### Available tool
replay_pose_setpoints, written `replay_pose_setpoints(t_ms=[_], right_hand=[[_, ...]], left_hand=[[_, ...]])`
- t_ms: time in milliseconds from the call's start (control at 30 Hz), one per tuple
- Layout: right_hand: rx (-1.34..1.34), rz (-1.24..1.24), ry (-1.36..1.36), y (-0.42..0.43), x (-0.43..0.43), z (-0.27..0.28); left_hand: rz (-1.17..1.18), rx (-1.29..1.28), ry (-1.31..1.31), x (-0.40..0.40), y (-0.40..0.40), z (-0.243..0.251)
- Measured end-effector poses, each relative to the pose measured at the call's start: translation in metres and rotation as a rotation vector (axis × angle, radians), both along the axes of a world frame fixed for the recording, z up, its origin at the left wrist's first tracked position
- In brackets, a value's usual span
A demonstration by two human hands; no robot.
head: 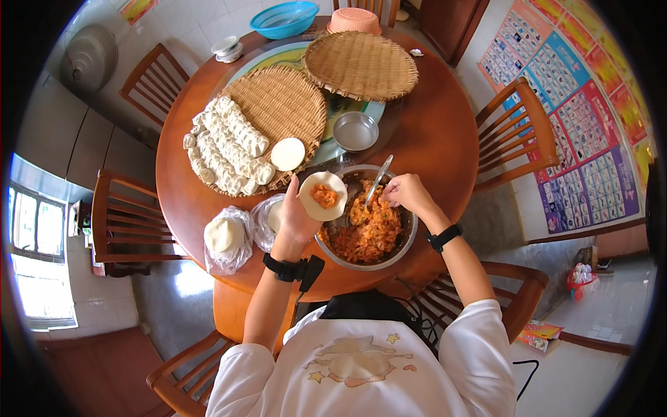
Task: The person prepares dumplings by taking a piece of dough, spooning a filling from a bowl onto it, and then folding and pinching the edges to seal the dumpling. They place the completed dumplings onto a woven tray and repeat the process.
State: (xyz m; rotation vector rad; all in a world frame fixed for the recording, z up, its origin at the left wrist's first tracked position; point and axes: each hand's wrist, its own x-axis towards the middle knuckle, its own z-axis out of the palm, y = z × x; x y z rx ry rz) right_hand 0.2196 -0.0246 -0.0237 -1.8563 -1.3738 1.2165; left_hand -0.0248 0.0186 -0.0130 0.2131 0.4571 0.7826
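Note:
My left hand point(298, 216) holds a round dough wrapper point(308, 207) with a small heap of orange filling point(324, 196) in its middle. Over the right side of a steel mixing bowl point(376, 267) is my right hand point(409, 194), its fingers bunched with nothing visible in them. A metal spoon point(379, 178) leans just left of those fingers, its lower end in the orange chopped filling point(371, 234). Rows of folded dumplings point(229, 143) lie on a woven bamboo tray point(281, 99) at the left, alongside a pale round disc point(287, 154).
Plastic bags hold stacked wrappers point(224, 235) left of my left hand. Beyond the bowl are a metal dish point(356, 131) and a second woven tray point(359, 65). A blue basket point(284, 21) and pink basket point(354, 22) stand at the far edge. Wooden chairs point(513, 130) surround the table.

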Motion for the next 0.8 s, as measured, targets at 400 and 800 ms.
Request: replay_pose_setpoints(t_ms=[400, 800], right_hand=[[0.212, -0.058, 0.155, -0.01, 0.002, -0.029], [0.078, -0.094, 0.175, -0.017, -0.005, -0.009]], left_hand=[[0.001, -0.011, -0.018, 0.0, -0.001, -0.001], [0.005, -0.026, -0.06, -0.004, -0.001, -0.004]])
